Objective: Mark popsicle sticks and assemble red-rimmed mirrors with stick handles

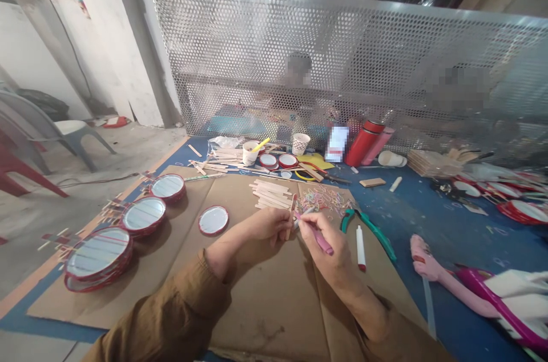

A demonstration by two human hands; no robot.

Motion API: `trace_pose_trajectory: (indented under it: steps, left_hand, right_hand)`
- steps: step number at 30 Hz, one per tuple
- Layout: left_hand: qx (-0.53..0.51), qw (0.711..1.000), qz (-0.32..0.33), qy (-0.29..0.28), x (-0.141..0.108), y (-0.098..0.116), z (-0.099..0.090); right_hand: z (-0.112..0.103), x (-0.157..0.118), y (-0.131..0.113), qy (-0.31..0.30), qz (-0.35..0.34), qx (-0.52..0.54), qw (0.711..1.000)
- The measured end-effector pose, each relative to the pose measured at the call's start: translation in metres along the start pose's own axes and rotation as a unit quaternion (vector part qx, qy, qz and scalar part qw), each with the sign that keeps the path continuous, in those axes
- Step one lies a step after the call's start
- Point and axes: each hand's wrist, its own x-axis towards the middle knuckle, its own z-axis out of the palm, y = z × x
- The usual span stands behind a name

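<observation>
Left hand [272, 226]: is pinching a wooden stick [293, 206] near upright.
Right hand [330, 241]: is gripping a pink pen [322, 241], pointing it at the stick.
Stick pile [272, 193]: is lying just beyond the left hand.
Green pliers [379, 235]: are resting right of the right hand.

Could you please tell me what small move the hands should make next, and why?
I would probably steady the wooden stick in the left hand and guide the pink pen-like tool along it with the right hand. The left hand pinches the stick, and the tool's tip points at it from close by; whether they touch is hard to tell.
</observation>
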Motion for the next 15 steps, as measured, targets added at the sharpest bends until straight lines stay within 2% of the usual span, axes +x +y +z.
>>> trace_pose_trajectory:
  steps: [7, 15]
  left_hand:
    - [-0.002, 1.0, -0.008, -0.001, -0.0037, 0.009, -0.0018]
    - [-0.002, 1.0, 0.006, -0.002, -0.0019, 0.0006, -0.0014]
  right_hand:
    - [0.0009, -0.0004, 0.0048, 0.047, 0.008, -0.012, 0.999]
    - [0.0005, 0.0008, 0.0003, 0.042, 0.02, 0.008, 0.999]
